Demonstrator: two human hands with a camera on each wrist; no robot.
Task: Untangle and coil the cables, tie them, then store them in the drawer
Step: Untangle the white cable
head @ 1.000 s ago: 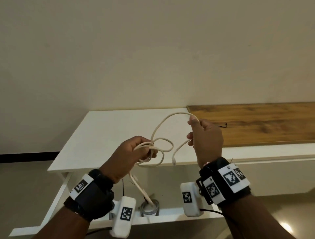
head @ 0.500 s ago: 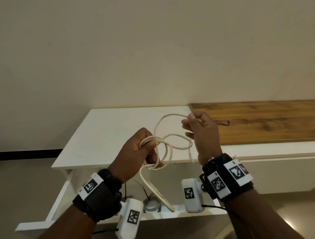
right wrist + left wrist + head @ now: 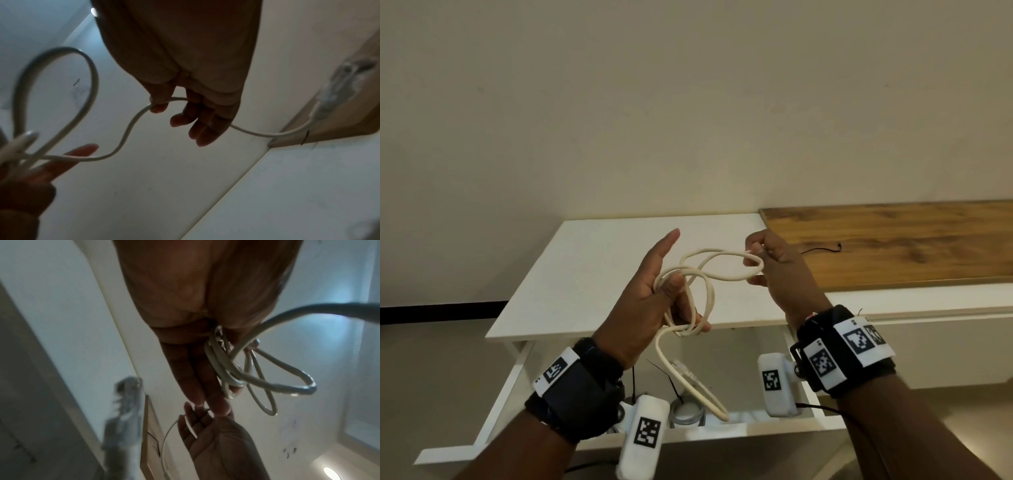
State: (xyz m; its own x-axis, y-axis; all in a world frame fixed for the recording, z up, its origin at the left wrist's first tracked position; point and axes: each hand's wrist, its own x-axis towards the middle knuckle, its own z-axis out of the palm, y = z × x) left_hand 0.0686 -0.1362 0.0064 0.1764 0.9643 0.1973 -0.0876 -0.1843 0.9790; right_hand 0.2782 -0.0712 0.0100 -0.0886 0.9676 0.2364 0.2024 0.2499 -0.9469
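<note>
Both hands hold a cream cable in the air over the white table. My left hand stands with its fingers straight up, and its thumb pins several loops of the cable against the palm. My right hand, just to the right, pinches the far end of a loop between thumb and forefinger. A loose length with a connector hangs down over the open drawer. The left wrist view shows the loops beside the straight fingers. The right wrist view shows the strand under the thumb.
The white drawer stands open under the table's front edge, with a clear round jar and thin black ties inside. Another black tie lies on the wooden top to the right. A plain wall rises behind.
My left hand has gone from a fist around the cable to straight fingers with the thumb holding the loops. Both hands have risen, and the right hand has drawn its loop out to the right.
</note>
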